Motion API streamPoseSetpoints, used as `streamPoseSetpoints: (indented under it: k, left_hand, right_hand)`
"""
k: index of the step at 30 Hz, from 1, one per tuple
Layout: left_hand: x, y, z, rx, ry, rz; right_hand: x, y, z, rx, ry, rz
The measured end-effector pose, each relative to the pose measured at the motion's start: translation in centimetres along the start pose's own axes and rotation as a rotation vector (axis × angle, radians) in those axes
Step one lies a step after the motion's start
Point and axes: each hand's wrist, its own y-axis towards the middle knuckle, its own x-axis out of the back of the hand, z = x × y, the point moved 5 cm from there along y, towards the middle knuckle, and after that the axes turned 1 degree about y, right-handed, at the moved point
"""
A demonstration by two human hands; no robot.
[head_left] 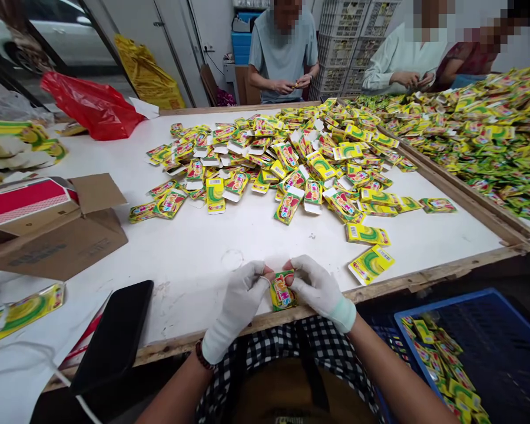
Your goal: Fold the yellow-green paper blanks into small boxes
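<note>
My left hand [241,306] and my right hand [320,288], both in white fabric gloves, pinch a small yellow, green and red foil packet [282,291] between them. The packet sits just above the wooden front edge [424,282] of a white-topped table [181,277]. A wide scatter of similar packets, many with white card tabs [265,159], lies spread across the table beyond my hands. Two loose packets [368,235] lie nearest on the right.
A black phone [112,335] and an open cardboard box [70,247] are at left. A blue crate [468,330] of packets sits low at right. A wood-framed bin [468,129] holds a heap of packets. Several people [282,53] work across the table.
</note>
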Motion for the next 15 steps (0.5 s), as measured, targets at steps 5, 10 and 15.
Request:
streamPoseSetpoints:
  k: [5, 10, 15]
  left_hand:
    - [-0.7, 0.8, 0.5, 0.143, -0.278, 0.064]
    - [-0.3, -0.1, -0.7, -0.076, 0.09, 0.046]
    - [-0.6, -0.5, -2.2, -0.089, 0.132, 0.091]
  right_hand:
    - [0.3, 0.8, -0.1, -0.058, 0.127, -0.016]
    - [0.8, 0.7, 1.3, 0.03, -0.009, 0.005]
    - [1.3, 0.9, 2.3, -0.037, 0.027, 0.086]
